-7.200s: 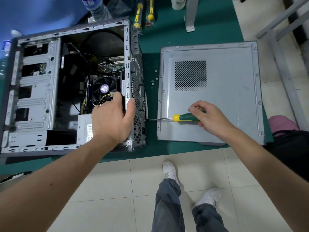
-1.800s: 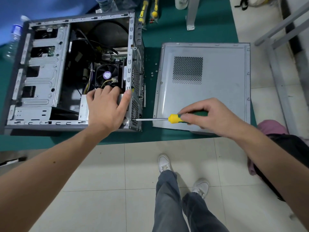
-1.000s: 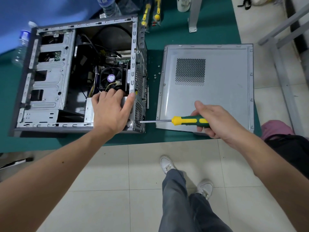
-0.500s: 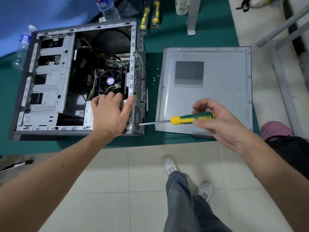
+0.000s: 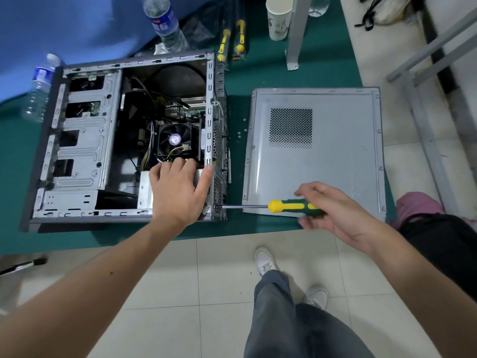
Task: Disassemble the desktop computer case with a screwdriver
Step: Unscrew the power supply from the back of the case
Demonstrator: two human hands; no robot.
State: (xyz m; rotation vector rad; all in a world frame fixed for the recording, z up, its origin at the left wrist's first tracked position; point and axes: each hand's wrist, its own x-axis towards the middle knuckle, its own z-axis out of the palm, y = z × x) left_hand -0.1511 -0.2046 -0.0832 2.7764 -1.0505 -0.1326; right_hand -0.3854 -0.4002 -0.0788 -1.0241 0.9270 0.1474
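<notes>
Since a moment ago, the right hand has turned the screwdriver; its fingers curl round the handle. Its tip meets the computer case at 9 o'clock. Left hand lies flat inside, fingers straight. That screw is probably loosening.

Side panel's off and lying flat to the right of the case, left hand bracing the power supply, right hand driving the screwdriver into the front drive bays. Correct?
Not quite. The head view shows the screwdriver tip at the near corner of the case's rear panel, not at the drive bays, which are on the opposite side. The rest holds: side panel flat beside the case, left hand on the power supply, right hand holding the screwdriver.
</notes>
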